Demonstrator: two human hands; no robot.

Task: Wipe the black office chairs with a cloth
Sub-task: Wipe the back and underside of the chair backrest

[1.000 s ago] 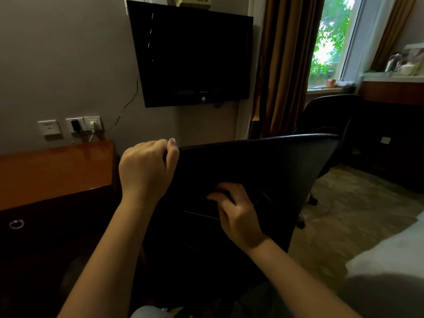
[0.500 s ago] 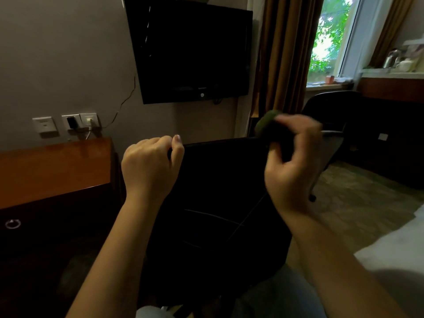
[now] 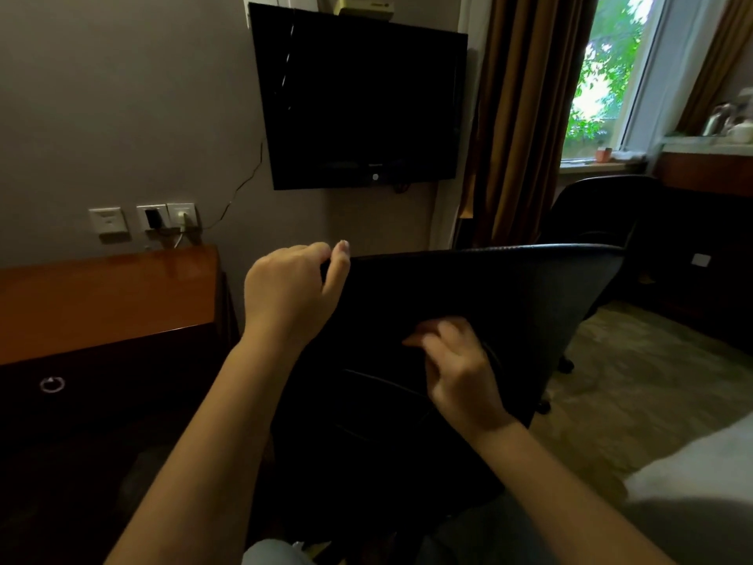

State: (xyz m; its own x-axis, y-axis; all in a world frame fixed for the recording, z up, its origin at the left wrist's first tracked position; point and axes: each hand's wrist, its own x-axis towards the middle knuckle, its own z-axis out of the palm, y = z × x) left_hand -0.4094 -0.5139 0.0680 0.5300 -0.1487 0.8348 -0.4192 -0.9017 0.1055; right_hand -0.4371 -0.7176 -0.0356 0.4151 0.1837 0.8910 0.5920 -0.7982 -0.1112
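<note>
The left hand (image 3: 289,287) curls its fingers over the top left corner of the backrest of the near black office chair with a curved, textured back (image 3: 509,303), steadying it. The right hand (image 3: 460,369) presses bent fingers on the middle of that backrest; whether a cloth lies under them I cannot tell. Wiping here looks part-done; the second black office chair (image 3: 591,210) by the window (image 3: 603,75) seems still to do

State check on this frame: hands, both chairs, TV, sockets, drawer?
near chair, upright, back facing the camera
left hand, grips its top edge
right hand, fingers curled against the backrest; cloth not visible
far chair, untouched, by the window
TV, screen dark
wall sockets, two with plugs in
drawer, shut
</note>
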